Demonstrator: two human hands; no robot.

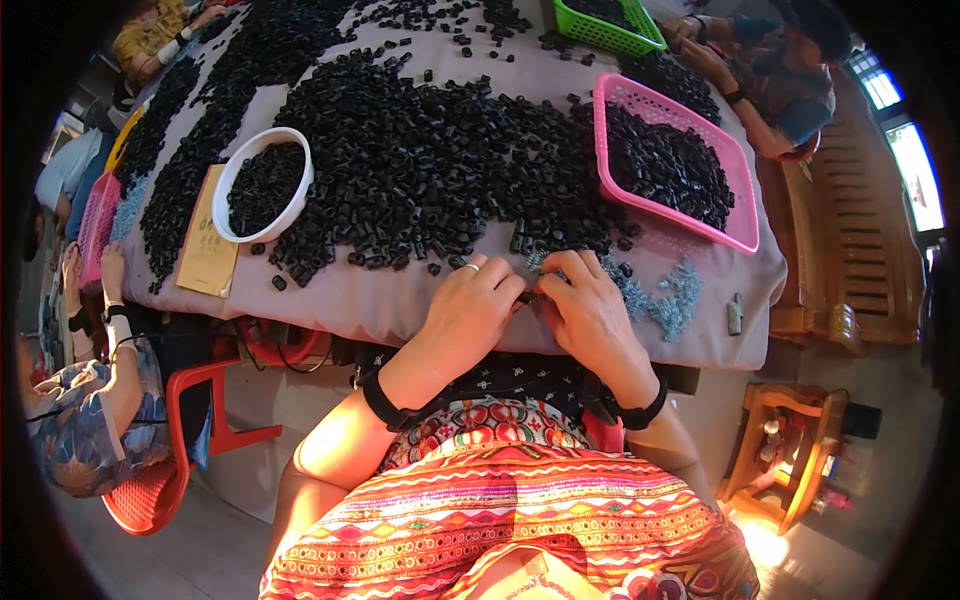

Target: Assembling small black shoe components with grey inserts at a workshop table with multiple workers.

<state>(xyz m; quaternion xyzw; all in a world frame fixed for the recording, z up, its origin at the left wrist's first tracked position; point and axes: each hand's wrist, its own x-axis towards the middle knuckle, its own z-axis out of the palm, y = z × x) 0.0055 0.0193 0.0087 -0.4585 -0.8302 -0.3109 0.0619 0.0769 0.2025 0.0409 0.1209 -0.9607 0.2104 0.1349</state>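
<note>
The person is sitting at the near edge of the tabletop (400, 310), which is covered with a grey cloth, and both hands are meeting there over a small black part (531, 296). The left hand (470, 310) is curling its fingers around this part, and the right hand (590, 312) is pinching at it from the other side; both hands are closed, and the part between the fingertips is too small to see clearly.

As a judgement, the work is looking far from finished. A very large heap of black plastic pieces (420, 160) is still lying across the middle of the tabletop and is reaching toward the far edge. The pink basket (742, 215) near the right edge is holding only a partial layer of black pieces, and the white bowl (232, 180) toward the left edge is also holding some. A small pile of silver metal parts (668, 300) is lying just beside the right hand, near the near right corner.

Other people are sitting along the left edge and at the far right corner, where a green basket (610, 35) is standing.
</note>
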